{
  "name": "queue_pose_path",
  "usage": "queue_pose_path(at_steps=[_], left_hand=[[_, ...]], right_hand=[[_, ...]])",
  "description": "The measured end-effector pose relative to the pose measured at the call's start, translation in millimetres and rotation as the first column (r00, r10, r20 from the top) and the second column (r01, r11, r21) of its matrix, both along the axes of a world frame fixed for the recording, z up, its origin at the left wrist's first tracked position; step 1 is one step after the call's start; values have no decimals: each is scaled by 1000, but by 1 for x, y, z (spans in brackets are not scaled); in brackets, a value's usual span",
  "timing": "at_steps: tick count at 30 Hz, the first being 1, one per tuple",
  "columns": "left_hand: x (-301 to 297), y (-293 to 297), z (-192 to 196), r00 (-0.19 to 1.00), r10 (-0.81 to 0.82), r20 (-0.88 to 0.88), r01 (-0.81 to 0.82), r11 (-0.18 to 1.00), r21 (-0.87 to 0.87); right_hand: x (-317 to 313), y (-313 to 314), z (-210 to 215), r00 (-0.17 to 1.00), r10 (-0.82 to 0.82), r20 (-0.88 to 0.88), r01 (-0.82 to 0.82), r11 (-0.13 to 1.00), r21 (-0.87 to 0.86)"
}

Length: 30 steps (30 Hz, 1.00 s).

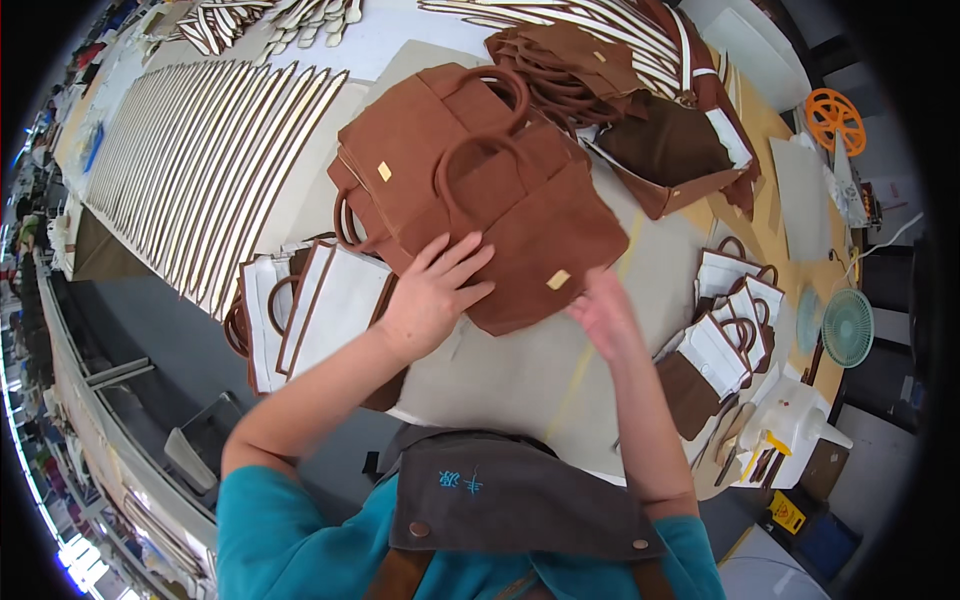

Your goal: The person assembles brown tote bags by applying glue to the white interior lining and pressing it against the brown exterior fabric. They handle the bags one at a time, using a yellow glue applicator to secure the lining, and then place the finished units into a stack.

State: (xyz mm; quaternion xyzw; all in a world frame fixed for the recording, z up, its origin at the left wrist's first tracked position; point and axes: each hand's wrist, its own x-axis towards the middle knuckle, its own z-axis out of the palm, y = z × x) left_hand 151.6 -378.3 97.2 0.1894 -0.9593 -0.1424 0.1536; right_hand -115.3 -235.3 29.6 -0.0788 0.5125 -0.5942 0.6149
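Observation:
A stack of reddish-brown bag panels [555,215] with rounded handles lies in front of me on the table. The top panel carries a small pale gold tag near its lower right edge. My left hand [436,292] rests flat on its near left part, fingers spread, below a handle. Beside the tag, at the panel's right corner, my right hand [606,312] is curled and slightly blurred. Its fingertips are bent in, and what they hold, if anything, is hidden. Under the top panel, another tagged panel [400,130] shows farther back.
White-and-brown handled pieces [335,300] hang over the near left edge. Long strips [220,150] cover the far left. More brown panels [570,70] and an open dark-lined bag [670,145] stand far right. Handled pieces [725,335], a green fan [847,328] and tools [765,465] sit right.

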Motion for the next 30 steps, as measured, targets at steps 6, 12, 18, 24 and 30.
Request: queue_pose_path(at_steps=[6,12,18,24,30], left_hand=[[41,65,-45,947,229,-226,-145,931,334],[47,78,-79,670,741,46,-267,182,946],[23,91,-105,698,690,189,-231,-32,972],[9,84,-102,711,644,281,-296,-88,951],[-12,87,-50,703,665,251,-4,-349,937]], right_hand=[[24,26,-17,959,20,-284,15,993,119],[20,43,-28,769,32,-638,13,998,67],[65,48,-15,-97,137,-986,-317,935,162],[129,42,-30,24,122,-992,-325,940,107],[110,47,-1,41,-79,-996,-313,946,-88]])
